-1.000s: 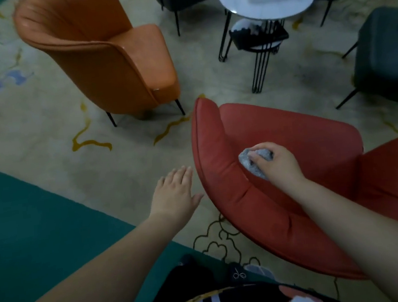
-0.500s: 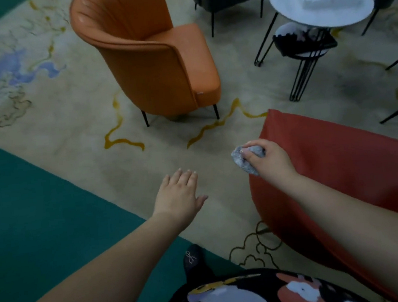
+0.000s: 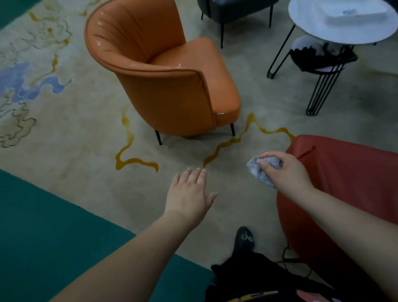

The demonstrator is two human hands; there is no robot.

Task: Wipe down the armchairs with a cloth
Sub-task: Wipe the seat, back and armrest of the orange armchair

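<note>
Right hand (image 3: 286,172) of mine pinches the crumpled cloth (image 3: 261,172) beside the red armchair (image 3: 370,181), its long axis slanting down-right; left hand (image 3: 189,193) hovers flat, holding nothing.

Crumpled cloth (image 3: 261,174) beside red armchair (image 3: 370,181)
</note>
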